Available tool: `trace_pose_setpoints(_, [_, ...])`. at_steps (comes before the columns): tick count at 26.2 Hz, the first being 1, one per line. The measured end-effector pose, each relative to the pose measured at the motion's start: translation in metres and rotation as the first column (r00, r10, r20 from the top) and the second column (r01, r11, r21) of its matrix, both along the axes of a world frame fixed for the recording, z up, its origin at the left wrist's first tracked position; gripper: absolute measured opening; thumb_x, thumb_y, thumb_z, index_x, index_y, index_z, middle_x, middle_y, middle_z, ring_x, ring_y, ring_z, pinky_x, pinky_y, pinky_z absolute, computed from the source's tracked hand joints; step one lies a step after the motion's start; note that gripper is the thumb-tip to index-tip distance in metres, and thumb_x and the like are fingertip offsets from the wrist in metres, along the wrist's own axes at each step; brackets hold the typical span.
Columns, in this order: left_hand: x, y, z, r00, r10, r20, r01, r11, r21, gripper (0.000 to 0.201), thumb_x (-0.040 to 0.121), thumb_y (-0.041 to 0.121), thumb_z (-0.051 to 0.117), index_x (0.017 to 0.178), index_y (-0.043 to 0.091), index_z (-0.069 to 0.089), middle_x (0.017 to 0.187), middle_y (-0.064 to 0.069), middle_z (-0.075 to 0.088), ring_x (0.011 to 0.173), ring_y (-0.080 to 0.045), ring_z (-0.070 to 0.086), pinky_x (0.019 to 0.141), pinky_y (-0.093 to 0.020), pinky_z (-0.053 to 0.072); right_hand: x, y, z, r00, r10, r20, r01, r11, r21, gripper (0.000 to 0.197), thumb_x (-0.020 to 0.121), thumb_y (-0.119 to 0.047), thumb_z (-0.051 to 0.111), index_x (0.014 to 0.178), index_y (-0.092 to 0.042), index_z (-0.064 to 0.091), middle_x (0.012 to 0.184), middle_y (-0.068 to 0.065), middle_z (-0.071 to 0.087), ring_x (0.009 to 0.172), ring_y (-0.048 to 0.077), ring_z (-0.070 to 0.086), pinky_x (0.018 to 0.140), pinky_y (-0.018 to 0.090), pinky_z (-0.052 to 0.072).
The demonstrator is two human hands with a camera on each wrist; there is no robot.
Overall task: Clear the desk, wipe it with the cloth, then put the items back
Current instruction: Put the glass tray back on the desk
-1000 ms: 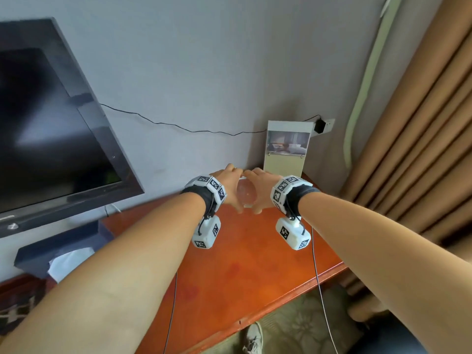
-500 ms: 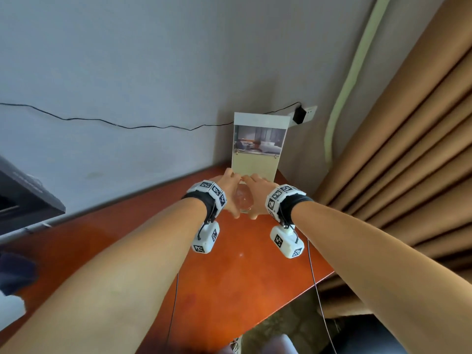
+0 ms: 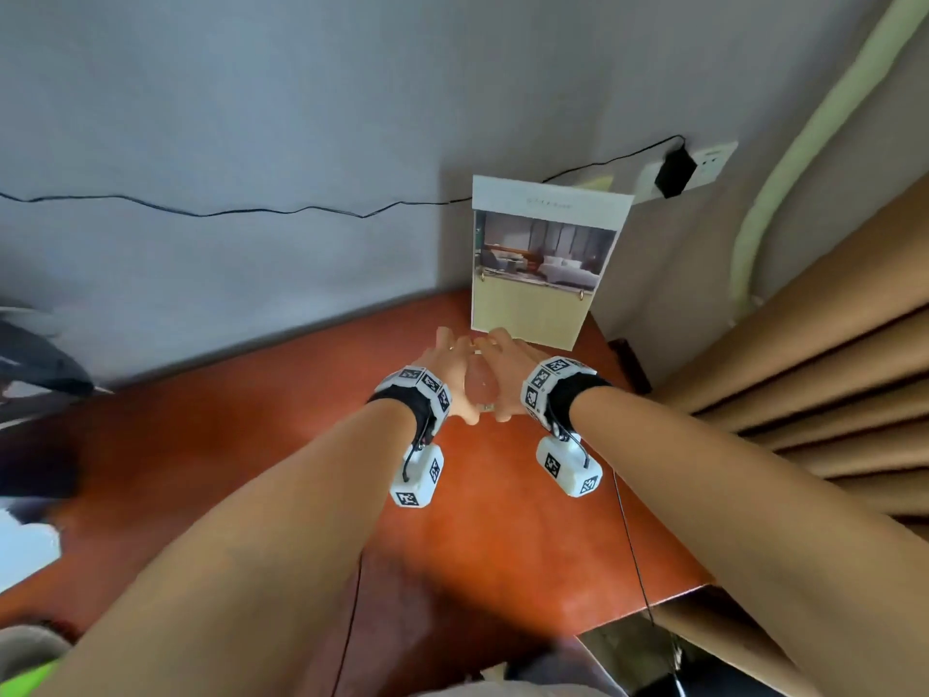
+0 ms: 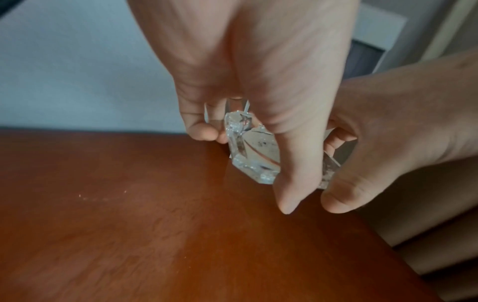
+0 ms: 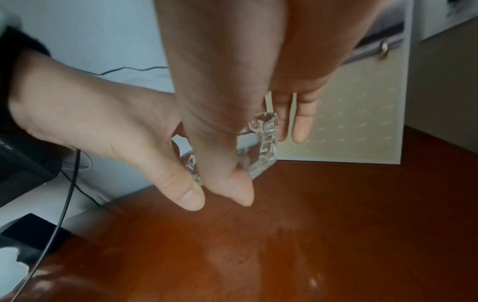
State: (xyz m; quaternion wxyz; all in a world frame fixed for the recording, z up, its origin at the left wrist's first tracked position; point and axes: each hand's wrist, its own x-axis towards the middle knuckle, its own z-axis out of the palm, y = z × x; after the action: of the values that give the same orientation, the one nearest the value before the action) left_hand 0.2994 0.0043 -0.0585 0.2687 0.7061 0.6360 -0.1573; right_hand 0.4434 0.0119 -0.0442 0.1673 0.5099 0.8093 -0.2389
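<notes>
Both my hands are wrapped round a clear cut-glass ashtray (image 4: 254, 157) at the far right corner of the reddish-brown wooden surface (image 3: 502, 535). My left hand (image 3: 455, 377) grips its left side, thumb down the near face and fingers curled over the far rim. My right hand (image 3: 507, 377) grips the right side in like manner; the two thumbs lie just beside each other at the front. The wrist views show the ashtray's lower edge at or very near the surface; I cannot tell whether it is touching or slightly raised.

Directly behind the ashtray, a standing display card (image 3: 540, 264) with a room photograph on its upper part leans upright against the grey wall (image 3: 251, 118). A black cable (image 3: 251, 211) runs along the wall to a plug in the white socket (image 3: 678, 171). Tan curtains (image 3: 829, 369) hang to the right. A dark object, blurred, sits at the left edge.
</notes>
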Motion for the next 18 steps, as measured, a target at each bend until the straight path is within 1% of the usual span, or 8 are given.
trace_pose_setpoints(2, [0.0,0.01,-0.012,0.999,0.036,0.007,-0.036,0.999,-0.022,0.112,0.042,0.041,0.093,0.136,0.025,0.034,0.123,0.002,0.027,0.094,-0.026,0.058,0.081,-0.043,0.058,0.001,0.014,-0.015,0.999,0.044,0.009,-0.044,0.999,-0.016,0.108,0.064,-0.025,0.086,0.15,-0.013,0.021,0.147,0.004,0.026,0.133,0.024,0.036,0.101,0.033,0.04])
trace_pose_setpoints(4, [-0.003,0.017,-0.024,0.997,0.073,0.023,-0.072,0.997,-0.036,0.113,0.043,0.04,0.093,0.138,0.025,0.033,0.126,0.003,0.027,0.096,-0.026,0.057,0.082,-0.044,0.057,-0.002,0.028,-0.031,0.998,0.055,-0.001,-0.055,0.998,-0.036,0.112,0.06,-0.026,0.088,0.15,-0.016,0.021,0.145,0.002,0.027,0.132,0.025,0.038,0.099,0.036,0.044])
trace_pose_setpoints(6, [-0.005,0.025,-0.038,0.996,0.093,0.018,-0.092,0.994,-0.053,0.115,0.044,0.038,0.093,0.141,0.023,0.033,0.13,0.001,0.028,0.102,-0.026,0.057,0.084,-0.042,0.057,-0.006,0.041,-0.049,0.998,0.069,-0.003,-0.069,0.996,-0.064,0.115,0.056,-0.028,0.089,0.148,-0.018,0.022,0.143,0.001,0.028,0.129,0.026,0.041,0.093,0.04,0.049])
trace_pose_setpoints(8, [-0.006,0.031,-0.055,0.994,0.113,0.007,-0.112,0.991,-0.07,0.116,0.045,0.038,0.093,0.141,0.019,0.032,0.131,-0.001,0.029,0.107,-0.026,0.056,0.084,-0.039,0.056,-0.008,0.052,-0.068,0.995,0.098,0.005,-0.097,0.992,-0.078,0.114,0.055,-0.03,0.09,0.147,-0.018,0.024,0.142,-0.001,0.03,0.129,0.026,0.041,0.092,0.041,0.05])
trace_pose_setpoints(13, [-0.003,0.042,-0.08,0.988,0.156,0.014,-0.154,0.984,-0.084,0.116,0.047,0.036,0.093,0.142,0.02,0.029,0.134,-0.003,0.029,0.112,-0.028,0.051,0.085,-0.04,0.055,-0.009,0.07,-0.101,0.987,0.161,0.022,-0.159,0.985,-0.066,0.113,0.058,-0.035,0.09,0.148,-0.016,0.024,0.146,0.001,0.028,0.133,0.027,0.036,0.101,0.044,0.045])
trace_pose_setpoints(16, [-0.002,0.052,-0.092,0.988,0.157,0.007,-0.156,0.983,-0.094,0.115,0.046,0.037,0.093,0.141,0.021,0.029,0.133,-0.003,0.028,0.112,-0.028,0.05,0.084,-0.042,0.055,-0.006,0.082,-0.113,0.982,0.188,0.031,-0.186,0.98,-0.064,0.115,0.058,-0.038,0.09,0.149,-0.015,0.024,0.149,0.003,0.027,0.135,0.029,0.034,0.104,0.042,0.042])
trace_pose_setpoints(18, [0.0,0.058,-0.098,0.989,0.149,-0.001,-0.148,0.984,-0.103,0.115,0.044,0.037,0.094,0.139,0.02,0.03,0.133,-0.004,0.028,0.112,-0.029,0.05,0.085,-0.043,0.055,-0.004,0.089,-0.119,0.979,0.201,0.039,-0.199,0.978,-0.062,0.115,0.058,-0.038,0.09,0.149,-0.015,0.023,0.151,0.003,0.027,0.135,0.029,0.035,0.104,0.041,0.042])
